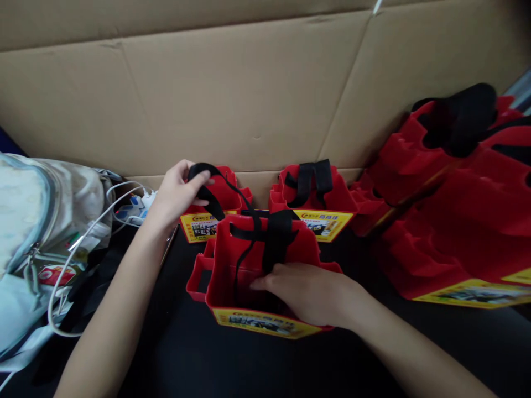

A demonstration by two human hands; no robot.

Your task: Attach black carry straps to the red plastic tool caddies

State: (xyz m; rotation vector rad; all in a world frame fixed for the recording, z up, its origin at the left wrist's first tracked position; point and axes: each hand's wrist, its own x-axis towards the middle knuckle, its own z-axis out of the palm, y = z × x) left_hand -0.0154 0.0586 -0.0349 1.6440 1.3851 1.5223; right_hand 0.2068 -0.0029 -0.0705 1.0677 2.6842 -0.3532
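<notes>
A red plastic tool box with a yellow printed label stands in front of me, its top facing up. Black webbing strap runs through slots in its back wall. My left hand pinches a loop of that strap above the box's left side. My right hand reaches into the box, fingers bent near the strap's wide hanging part. Its fingertips are partly hidden, and I cannot make out what they hold.
Behind stand two similar red boxes, one at left and one at right. More red boxes are stacked at the right. A cardboard wall closes the back. A pale backpack, white cable and power strip lie left.
</notes>
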